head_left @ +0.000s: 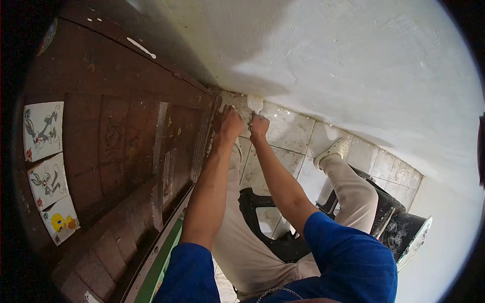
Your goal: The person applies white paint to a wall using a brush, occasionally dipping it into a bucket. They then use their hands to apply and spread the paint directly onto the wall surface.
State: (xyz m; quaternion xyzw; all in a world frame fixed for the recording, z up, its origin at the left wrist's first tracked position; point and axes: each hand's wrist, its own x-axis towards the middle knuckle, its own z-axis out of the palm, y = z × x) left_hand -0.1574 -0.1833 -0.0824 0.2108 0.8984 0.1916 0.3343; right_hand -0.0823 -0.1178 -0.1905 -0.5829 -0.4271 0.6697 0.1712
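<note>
My right hand is closed around the handle of a paintbrush. The brush's pale, paint-covered bristles point away from me and touch the foot of the white wall, where it meets the floor. Just to the left, my left hand is closed near the edge of the dark brown wooden door. Its fingers curl away from my view, and what they hold, if anything, is hidden.
Under me is a black plastic stool. A paint-smeared black bucket stands at my right. My shoe rests on spattered floor tiles. Cartoon stickers are on the wooden surface at left.
</note>
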